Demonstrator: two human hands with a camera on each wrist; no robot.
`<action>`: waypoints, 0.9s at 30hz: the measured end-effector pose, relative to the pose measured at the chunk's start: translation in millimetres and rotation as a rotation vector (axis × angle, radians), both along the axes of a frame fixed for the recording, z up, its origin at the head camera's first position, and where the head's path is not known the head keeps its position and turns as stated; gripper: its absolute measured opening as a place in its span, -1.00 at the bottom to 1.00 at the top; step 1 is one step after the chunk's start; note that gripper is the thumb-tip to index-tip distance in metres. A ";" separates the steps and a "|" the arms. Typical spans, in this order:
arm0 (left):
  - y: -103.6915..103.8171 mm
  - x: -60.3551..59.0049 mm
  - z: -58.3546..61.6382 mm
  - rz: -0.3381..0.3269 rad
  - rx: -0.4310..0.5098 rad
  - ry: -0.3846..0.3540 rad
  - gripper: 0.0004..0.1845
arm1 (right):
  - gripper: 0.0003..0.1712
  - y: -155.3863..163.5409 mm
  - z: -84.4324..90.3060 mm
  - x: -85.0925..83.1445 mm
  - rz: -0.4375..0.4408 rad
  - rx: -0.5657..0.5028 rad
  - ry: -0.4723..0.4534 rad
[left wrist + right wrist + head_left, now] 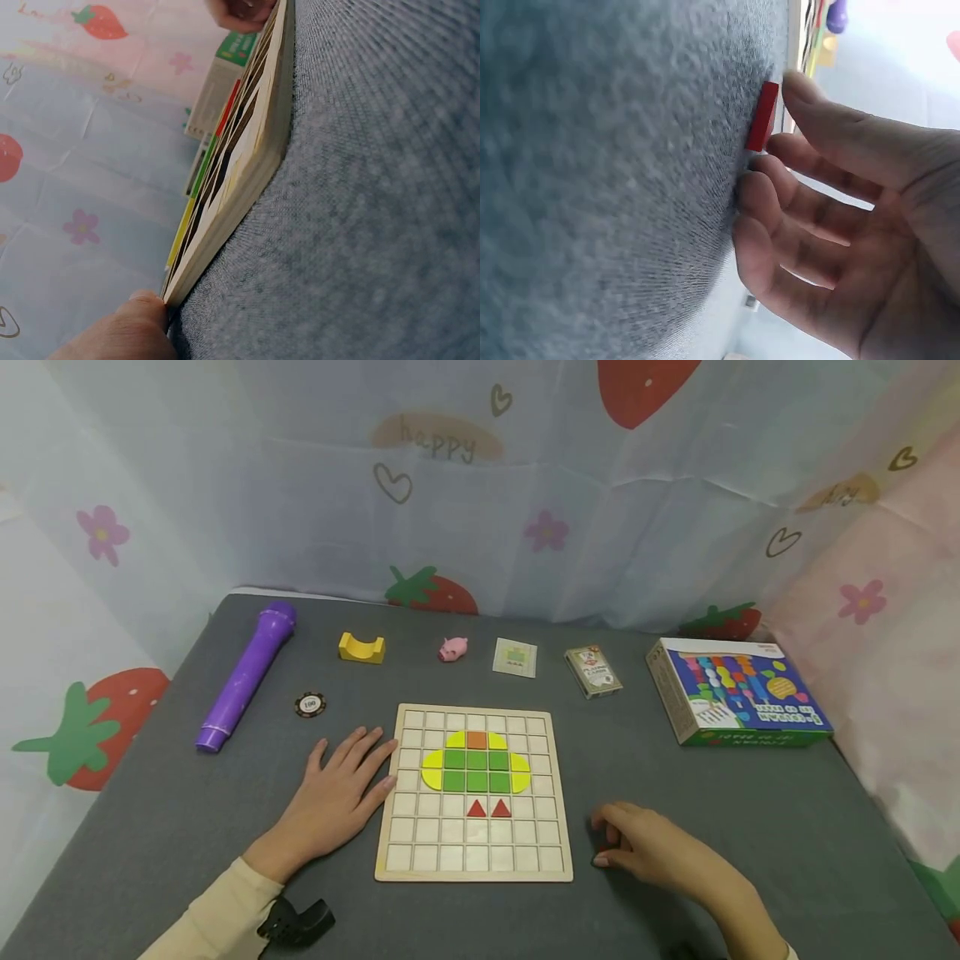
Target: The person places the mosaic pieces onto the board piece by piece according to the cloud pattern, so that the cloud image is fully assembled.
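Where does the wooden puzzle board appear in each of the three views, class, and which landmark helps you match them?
Head: wooden puzzle board lies centre, between both hands.
Left wrist: seen edge-on, it runs diagonally from bottom left to top centre.
Right wrist: only a thin edge shows at the top.
Shared landmark: the grey tablecloth under the board.

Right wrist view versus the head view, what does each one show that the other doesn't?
Only the right wrist view shows a small red piece lying on the grey cloth at the fingertips of the right hand; from the head it is hidden under the fingers. Only the head view shows the board's whole pattern of green, yellow, orange and red tiles, the left hand flat beside it, and the purple microphone, pink pig and boxes behind. Both show the right hand, the cloth and the board's edge.
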State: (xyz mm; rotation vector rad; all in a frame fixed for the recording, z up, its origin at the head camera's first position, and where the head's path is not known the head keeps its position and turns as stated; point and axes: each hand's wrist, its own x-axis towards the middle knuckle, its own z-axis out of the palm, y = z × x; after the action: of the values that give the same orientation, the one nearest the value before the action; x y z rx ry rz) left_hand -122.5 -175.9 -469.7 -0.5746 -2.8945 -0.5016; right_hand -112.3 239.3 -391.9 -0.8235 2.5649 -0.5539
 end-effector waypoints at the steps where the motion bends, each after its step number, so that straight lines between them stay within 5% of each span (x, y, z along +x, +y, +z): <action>1: 0.1 -0.2 -0.1 0.000 -0.001 0.000 -0.43 | -0.72 0.3 -0.2 1.0 0.001 -0.006 -0.001; 18: -0.5 0.4 1.6 -0.003 0.007 0.028 -0.44 | -0.76 -4.9 1.1 1.6 -0.017 -0.007 -0.008; 27: -0.1 0.7 1.1 -0.001 -0.006 0.004 -0.43 | -0.87 -45.9 11.8 -16.6 0.037 -0.068 0.164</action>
State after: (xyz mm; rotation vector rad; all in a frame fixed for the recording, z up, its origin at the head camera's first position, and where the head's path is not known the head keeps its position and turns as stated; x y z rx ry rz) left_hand -121.7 -176.0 -468.5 -0.5767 -2.8930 -0.4917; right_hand -128.9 193.4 -380.1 -0.9752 2.6851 -0.5869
